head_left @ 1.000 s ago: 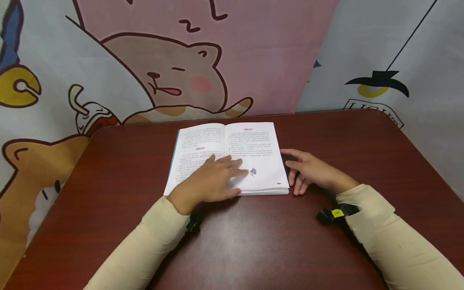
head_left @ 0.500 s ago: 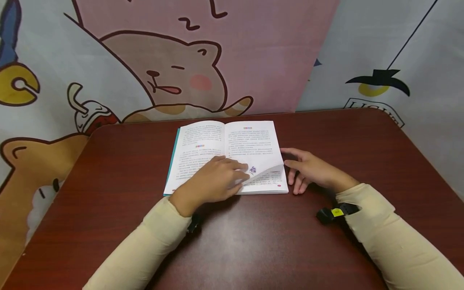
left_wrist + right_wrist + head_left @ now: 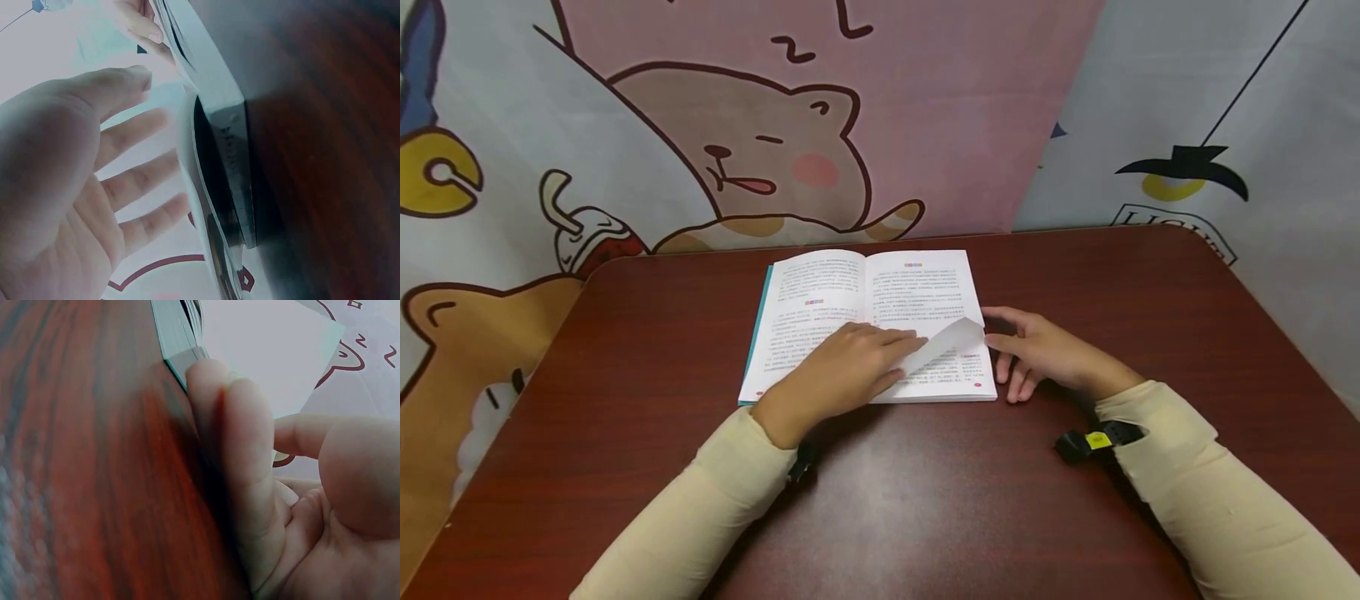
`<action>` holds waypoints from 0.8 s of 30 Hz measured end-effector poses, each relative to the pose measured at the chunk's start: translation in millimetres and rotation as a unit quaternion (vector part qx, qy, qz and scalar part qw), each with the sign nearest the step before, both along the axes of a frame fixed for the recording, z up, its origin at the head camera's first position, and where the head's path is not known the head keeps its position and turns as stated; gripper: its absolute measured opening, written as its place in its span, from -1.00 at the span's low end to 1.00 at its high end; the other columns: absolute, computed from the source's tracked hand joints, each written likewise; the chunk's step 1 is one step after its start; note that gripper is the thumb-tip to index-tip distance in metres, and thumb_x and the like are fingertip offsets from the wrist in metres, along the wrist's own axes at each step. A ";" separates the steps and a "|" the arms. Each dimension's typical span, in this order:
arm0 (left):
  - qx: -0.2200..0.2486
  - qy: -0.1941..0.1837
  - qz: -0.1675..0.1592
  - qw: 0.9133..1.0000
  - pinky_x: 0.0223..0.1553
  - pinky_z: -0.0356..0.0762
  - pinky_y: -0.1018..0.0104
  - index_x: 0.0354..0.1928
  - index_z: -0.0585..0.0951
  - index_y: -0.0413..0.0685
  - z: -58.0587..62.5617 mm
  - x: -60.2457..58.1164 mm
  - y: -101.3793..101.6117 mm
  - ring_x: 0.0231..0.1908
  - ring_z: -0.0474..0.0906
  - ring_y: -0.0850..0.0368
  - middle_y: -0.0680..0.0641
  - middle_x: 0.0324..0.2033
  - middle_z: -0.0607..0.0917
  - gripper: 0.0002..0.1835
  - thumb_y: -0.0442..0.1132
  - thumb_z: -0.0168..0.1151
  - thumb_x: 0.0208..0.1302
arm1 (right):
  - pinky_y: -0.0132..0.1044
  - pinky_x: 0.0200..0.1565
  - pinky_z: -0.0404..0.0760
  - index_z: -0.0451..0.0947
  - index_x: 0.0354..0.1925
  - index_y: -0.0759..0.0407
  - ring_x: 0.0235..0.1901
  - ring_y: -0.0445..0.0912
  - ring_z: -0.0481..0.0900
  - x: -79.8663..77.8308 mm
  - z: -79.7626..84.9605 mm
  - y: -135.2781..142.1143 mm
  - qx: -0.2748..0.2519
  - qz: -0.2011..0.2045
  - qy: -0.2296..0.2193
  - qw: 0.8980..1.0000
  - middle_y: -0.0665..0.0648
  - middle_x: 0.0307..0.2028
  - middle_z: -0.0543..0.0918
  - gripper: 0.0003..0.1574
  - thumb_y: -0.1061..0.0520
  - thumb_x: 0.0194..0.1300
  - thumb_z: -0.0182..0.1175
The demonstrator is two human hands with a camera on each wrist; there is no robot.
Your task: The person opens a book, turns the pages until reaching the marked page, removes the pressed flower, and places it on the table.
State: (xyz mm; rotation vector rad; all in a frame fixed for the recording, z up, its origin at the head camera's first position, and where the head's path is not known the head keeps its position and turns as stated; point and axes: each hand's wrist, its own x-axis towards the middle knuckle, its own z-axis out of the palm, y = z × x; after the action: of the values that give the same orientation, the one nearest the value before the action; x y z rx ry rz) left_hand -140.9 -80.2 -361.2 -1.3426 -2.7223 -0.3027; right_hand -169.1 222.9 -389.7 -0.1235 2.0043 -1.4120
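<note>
Got an open book (image 3: 917, 287) lying on the reddish-brown table (image 3: 925, 500), with the left hand (image 3: 838, 367) laid loosely across it, apart from the right hand (image 3: 1045, 354) at the book's right edge, can't tell if pinching the curled-up page (image 3: 951, 340).

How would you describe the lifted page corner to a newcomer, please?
On the dark red table lies an open book. On its right half, between the left hand and right hand, find the lifted page corner: greyish and turned up, unlike the white printed pages around it.
</note>
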 end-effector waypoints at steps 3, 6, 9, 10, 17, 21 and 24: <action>0.011 0.016 0.001 1.000 0.19 0.53 0.08 0.49 0.31 0.07 -0.1 -0.6 0.0 0.23 0.57 0.06 -0.02 0.33 0.55 -0.29 -0.19 0.31 0.34 | -0.06 -0.51 0.71 -0.17 0.59 -0.02 -0.65 0.06 0.70 -0.6 -0.7 0.1 0.003 -0.001 -0.002 1.000 0.21 -0.51 0.60 -0.18 0.02 0.57 -0.03; 0.009 0.037 0.005 0.999 0.34 0.41 0.06 0.58 0.11 0.15 0.5 -0.4 0.2 0.39 0.39 0.04 -0.03 0.46 0.38 -0.13 -0.18 0.34 0.31 | -0.05 -0.51 0.71 -0.15 0.59 -0.03 -0.64 0.07 0.70 -1.1 -1.0 -0.1 0.004 -0.004 -0.003 1.000 0.21 -0.51 0.61 -0.18 0.02 0.56 -0.02; -0.007 0.062 0.011 0.998 0.48 0.17 0.02 0.60 0.02 0.22 1.9 0.1 0.9 0.55 0.08 0.01 0.01 0.57 0.14 -0.07 -0.16 0.33 0.31 | -0.04 -0.50 0.71 -0.15 0.59 -0.02 -0.64 0.08 0.70 -1.1 -1.9 0.1 0.007 -0.005 -0.003 1.000 0.21 -0.51 0.61 -0.16 0.03 0.55 0.01; -0.009 0.069 0.010 0.998 0.52 0.07 0.01 0.60 0.01 0.23 2.4 0.2 0.9 0.58 -0.03 0.00 0.02 0.59 0.07 -0.06 -0.17 0.33 0.31 | -0.04 -0.50 0.71 -0.15 0.59 -0.01 -0.64 0.08 0.71 -1.4 -1.8 0.3 0.009 -0.004 -0.001 1.000 0.21 -0.51 0.61 -0.15 0.03 0.54 0.02; -0.007 0.116 0.002 0.993 0.57 -0.21 -0.04 0.60 0.03 0.24 4.0 -0.6 1.6 0.60 -0.36 -0.06 0.00 0.62 -0.12 -0.06 -0.24 0.30 0.27 | -0.03 -0.52 0.71 -0.15 0.59 0.01 -0.64 0.08 0.71 -1.1 -1.8 1.8 0.012 0.001 0.011 1.000 0.20 -0.53 0.61 -0.08 0.03 0.49 0.11; -0.014 0.130 -0.002 0.991 0.57 -0.22 -0.05 0.57 0.15 0.24 2.6 -0.8 0.7 0.60 -0.34 -0.07 -0.02 0.61 -0.07 -0.17 -0.28 0.21 0.29 | 0.00 -0.51 0.71 -0.16 0.60 0.00 -0.64 0.09 0.71 -0.8 -2.0 1.3 0.011 0.007 0.012 1.000 0.20 -0.53 0.62 -0.06 0.02 0.49 0.12; -0.017 0.138 -0.004 0.990 0.57 -0.23 -0.04 0.50 0.30 0.26 2.3 -0.9 0.4 0.60 -0.33 -0.06 -0.01 0.60 -0.01 -0.30 -0.29 0.14 0.32 | 0.00 -0.51 0.71 -0.15 0.59 -0.02 -0.64 0.08 0.71 -1.0 -2.1 0.4 0.010 0.007 0.011 1.000 0.20 -0.53 0.62 -0.07 0.03 0.50 0.11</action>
State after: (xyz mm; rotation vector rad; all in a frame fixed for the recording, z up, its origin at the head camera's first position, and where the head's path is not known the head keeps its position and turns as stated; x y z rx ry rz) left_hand -141.8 -79.8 -358.8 -1.2953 -2.5034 -0.0647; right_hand -170.1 223.3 -391.8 -0.1455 2.0317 -1.3870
